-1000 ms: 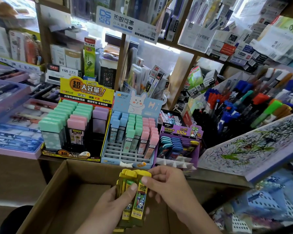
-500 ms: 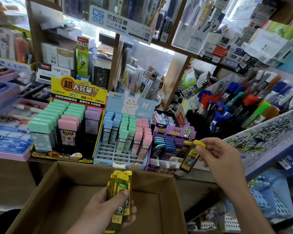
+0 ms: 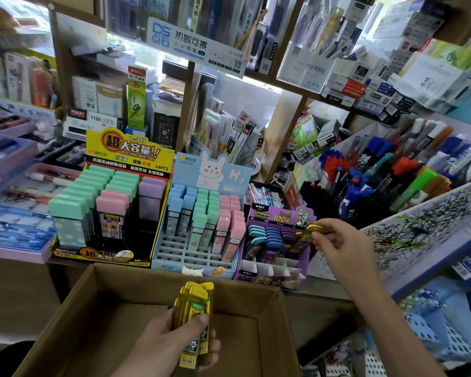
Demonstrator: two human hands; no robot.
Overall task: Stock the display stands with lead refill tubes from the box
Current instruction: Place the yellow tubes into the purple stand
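**One yellow tube going into the purple stand**

The single yellow tube sits pinched by its cap in the right hand, tilted, its lower end over the right-hand column of the purple display stand. That grip is narrow, fingertips only. The left hand is wrapped around a bundle of yellow tubes held upright above the open cardboard box.

To seat the tube well, I would bring it closer to upright, line its foot with an empty cell beside the dark-capped tubes already standing there, and slide it down rather than drop it; a cap-only pinch lets the body swing, so a slow descent seems wise.

Room is fair: the front rows of white dividers look empty, so open cells are available. The stand's right wall and the scribbled test pad lie close to the knuckles. On the left, the blue rabbit stand touches the purple one, so any sideways nudge could carry over to it.
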